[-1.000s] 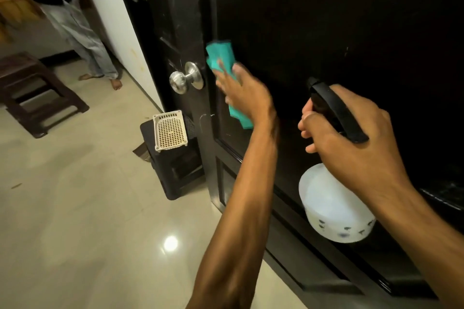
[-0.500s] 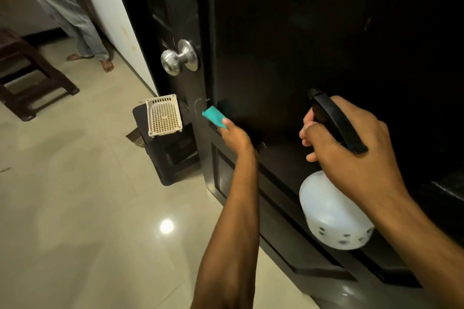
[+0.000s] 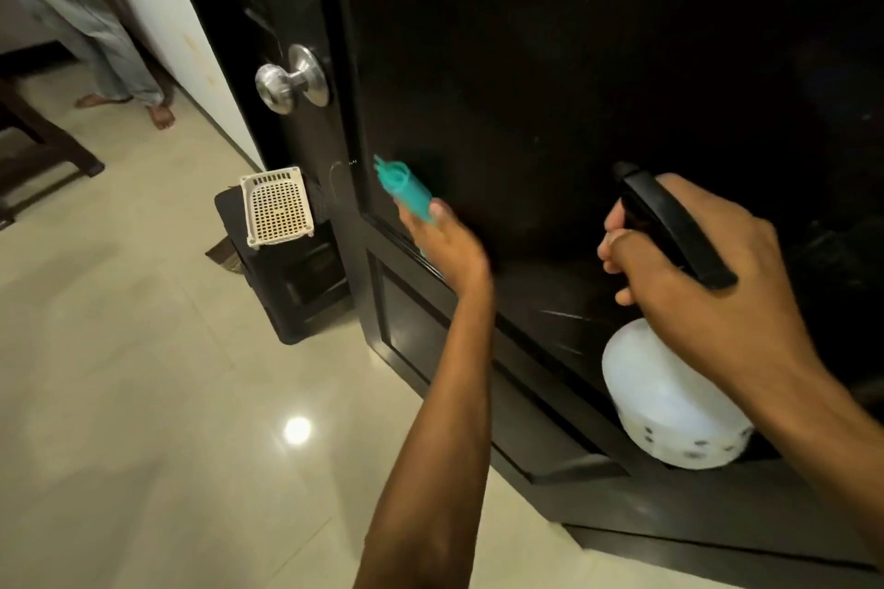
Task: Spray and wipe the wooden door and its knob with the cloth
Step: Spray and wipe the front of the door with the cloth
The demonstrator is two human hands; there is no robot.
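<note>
Near the door's (image 3: 550,62) left edge, below the steel knob (image 3: 292,80), I see my left hand (image 3: 447,246) gripping the teal cloth (image 3: 404,191) against the dark panel; it looks soft and light, best bunched in the palm. Further right, my right hand (image 3: 708,282) grips the spray bottle's (image 3: 669,402) black handle; the bottle is probably heavy with liquid.

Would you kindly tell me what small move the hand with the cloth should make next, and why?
Probably sweep the teal cloth up-left to the silver knob: the left hand holds it on the dark door just below the knob, which nothing touches.
</note>
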